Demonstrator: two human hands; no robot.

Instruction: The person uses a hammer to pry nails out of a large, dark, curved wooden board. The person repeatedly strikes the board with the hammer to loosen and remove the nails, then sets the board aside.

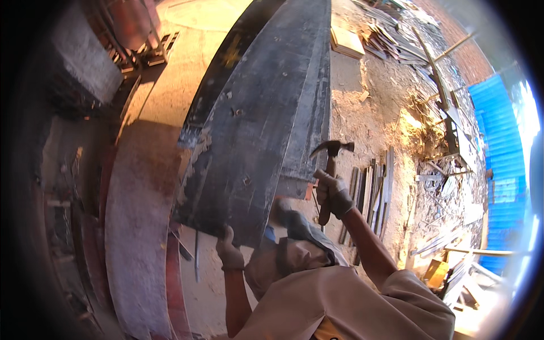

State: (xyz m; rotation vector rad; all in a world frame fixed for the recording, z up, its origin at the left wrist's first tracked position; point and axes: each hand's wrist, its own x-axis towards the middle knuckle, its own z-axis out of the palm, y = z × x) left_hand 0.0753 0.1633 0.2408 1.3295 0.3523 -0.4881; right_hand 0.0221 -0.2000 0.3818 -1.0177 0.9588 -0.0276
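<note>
My right hand (334, 192), in a light work glove, is closed around the handle of a claw hammer (333, 148), whose head is raised near the right side of a stack of dark panels (255, 140). Gloved too, my left hand (229, 251) grips the near edge of the dark panel, its thumb on top and the fingers mostly hidden. The panel's surface is scuffed, with a chipped left edge. Under its right side an orange-red edge (310, 190) shows.
Long wood strips (369, 199) lie on the dusty ground at right, with stacked boards (347, 41) farther off. A long worn panel (136, 238) lies at left. Scrap wood and a blue corrugated sheet wall (501, 170) stand at far right.
</note>
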